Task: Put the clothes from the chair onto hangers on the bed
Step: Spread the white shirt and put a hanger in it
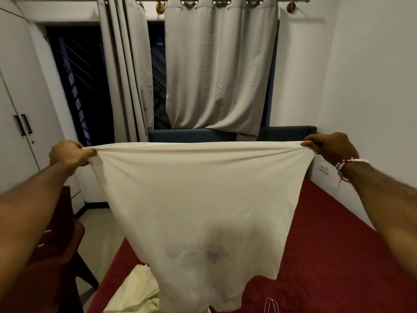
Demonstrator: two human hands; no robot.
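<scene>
The cream shirt (pixel 198 199) is held stretched out above the red bed (pixel 327 256), its top edge pinched at either end by the left hand (pixel 67 154) and right hand (pixel 331 146). It's probably upside down, so it's best flipped neck-up before what looks like a hanger (pixel 268 302) gets slid in.
</scene>
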